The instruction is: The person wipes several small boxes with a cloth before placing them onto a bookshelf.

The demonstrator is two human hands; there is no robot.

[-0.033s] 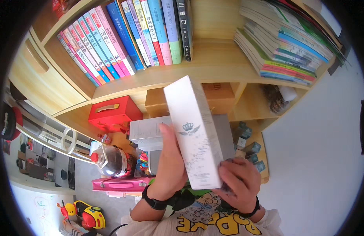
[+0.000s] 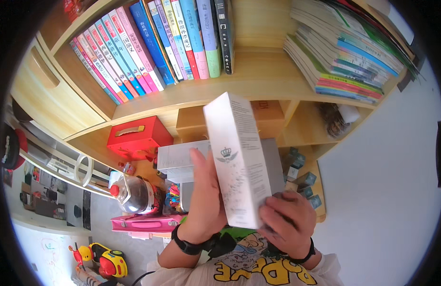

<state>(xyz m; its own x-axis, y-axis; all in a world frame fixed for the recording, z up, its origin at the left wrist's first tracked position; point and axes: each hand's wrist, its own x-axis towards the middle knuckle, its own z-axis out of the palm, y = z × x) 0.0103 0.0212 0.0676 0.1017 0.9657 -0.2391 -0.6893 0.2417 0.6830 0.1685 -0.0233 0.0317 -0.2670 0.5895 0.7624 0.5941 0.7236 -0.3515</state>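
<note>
A tall white carton [image 2: 237, 167] with a crown-and-wings print stands tilted in front of me between both hands. My left hand [image 2: 208, 190] supports it along the left side, thumb pointing up and the other fingers hidden behind it. At the lower right edge, the curled fingers of my right hand [image 2: 289, 219] press against the carton. Something dark shows beside those fingers, too unclear to name. Behind my left thumb, a silver-grey box [image 2: 177, 159] rests on a stack. Dark bands circle both wrists.
A wooden shelf [image 2: 258, 78] holds upright books [image 2: 134, 52] and a stack of books [image 2: 344, 62]. Below are a red case [image 2: 139, 136], a brown box [image 2: 268, 112] and small dark boxes [image 2: 304, 181]. At left stand a red-capped bottle [image 2: 134, 193], a pink case [image 2: 146, 222] and a toy vehicle [image 2: 108, 260].
The carton has turned a little in my hands, so more of its printed right side shows. It has shifted slightly right at the top. My right fingers have moved a little left.
</note>
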